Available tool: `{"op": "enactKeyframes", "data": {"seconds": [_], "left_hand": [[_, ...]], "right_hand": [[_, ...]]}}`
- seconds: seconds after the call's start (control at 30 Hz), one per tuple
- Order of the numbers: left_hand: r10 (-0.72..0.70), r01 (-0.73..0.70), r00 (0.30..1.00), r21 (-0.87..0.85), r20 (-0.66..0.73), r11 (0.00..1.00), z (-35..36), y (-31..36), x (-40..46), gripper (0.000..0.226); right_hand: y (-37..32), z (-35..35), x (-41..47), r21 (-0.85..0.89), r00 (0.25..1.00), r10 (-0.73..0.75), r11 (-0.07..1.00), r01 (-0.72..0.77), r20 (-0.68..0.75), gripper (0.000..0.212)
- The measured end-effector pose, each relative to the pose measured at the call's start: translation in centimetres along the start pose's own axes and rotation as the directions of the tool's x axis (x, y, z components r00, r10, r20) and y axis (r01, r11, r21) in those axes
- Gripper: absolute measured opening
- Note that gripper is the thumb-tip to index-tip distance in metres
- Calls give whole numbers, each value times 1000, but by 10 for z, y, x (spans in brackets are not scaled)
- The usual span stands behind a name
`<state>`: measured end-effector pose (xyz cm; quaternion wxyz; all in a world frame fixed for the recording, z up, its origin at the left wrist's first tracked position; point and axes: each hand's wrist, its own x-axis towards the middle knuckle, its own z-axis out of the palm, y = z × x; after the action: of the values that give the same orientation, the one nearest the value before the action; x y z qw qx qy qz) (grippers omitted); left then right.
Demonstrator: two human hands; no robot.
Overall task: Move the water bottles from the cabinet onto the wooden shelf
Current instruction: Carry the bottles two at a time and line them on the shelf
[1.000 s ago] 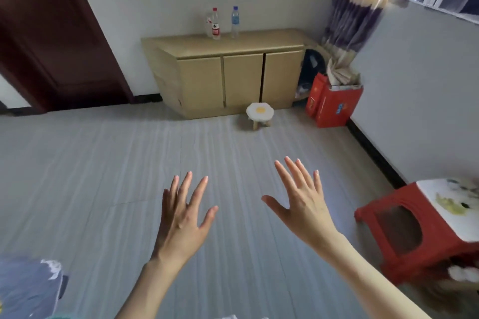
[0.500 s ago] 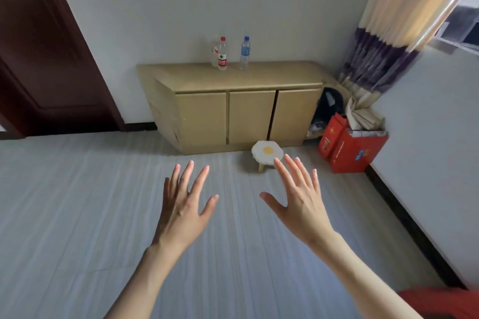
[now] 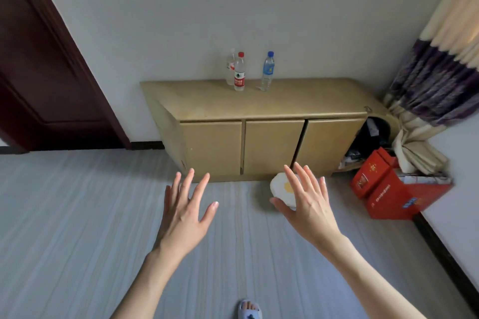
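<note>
Across the floor from the cabinet (image 3: 259, 101), a person is holding the left hand (image 3: 185, 211) and right hand (image 3: 307, 204) empty, fingers spread, apparently approaching three water bottles (image 3: 239, 72) standing on its far top, each yet to be grasped.

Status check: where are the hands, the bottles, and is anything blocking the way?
Left hand and right hand open, empty. Three water bottles upright on the cabinet, untouched. Egg-patterned stool on the floor before it.
</note>
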<state>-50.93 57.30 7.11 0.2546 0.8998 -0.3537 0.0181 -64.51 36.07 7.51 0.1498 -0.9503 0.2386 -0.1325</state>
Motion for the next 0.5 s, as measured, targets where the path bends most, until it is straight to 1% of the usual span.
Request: {"op": "enactKeyframes", "data": {"seconds": [0.17,0.3,0.5], "left_hand": [[-16,17,999,24,-41,1000,4,-19,108,57],[-56,56,998,20,-5,998,23,-43,173,60],[-33,33,998,8,55,999,49,-87,291,60]], "right_hand": [[13,6,122,-1,999,-35,999,35,-18,74],[18,27,196,-3,998,-59,998,59,31,74],[28,67,307,0,999,-8,1000,8,53,74]]}}
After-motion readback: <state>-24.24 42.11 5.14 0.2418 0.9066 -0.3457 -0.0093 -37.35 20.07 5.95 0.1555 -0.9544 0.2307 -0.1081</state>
